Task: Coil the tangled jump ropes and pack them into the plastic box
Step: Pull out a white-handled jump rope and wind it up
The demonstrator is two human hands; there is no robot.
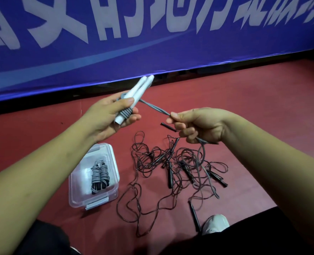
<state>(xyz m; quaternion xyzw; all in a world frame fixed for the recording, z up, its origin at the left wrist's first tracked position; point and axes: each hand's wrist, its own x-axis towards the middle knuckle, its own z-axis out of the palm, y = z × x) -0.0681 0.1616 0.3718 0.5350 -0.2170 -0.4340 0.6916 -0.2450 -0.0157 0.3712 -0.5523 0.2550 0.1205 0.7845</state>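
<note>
I am noting the left hand [106, 115] clasping paired white handles [134, 92] as a core, and the right hand [198, 124] pinching the grey cord [152, 107] taut for tight winding. The plastic box [78, 196] is sitting open beside the tangled ropes [171, 162].

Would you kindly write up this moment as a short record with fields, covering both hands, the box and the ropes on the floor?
left hand: grips two white plastic jump-rope handles side by side, grey cord wound round them
right hand: pinches the grey cord, stretched toward the handles
clear plastic box: open on the red floor, holds coiled grey rope bundles
tangle of thin dark ropes with black handles: loose on the floor, right of the box
stage: winding under way; tangle not yet coiled
</note>
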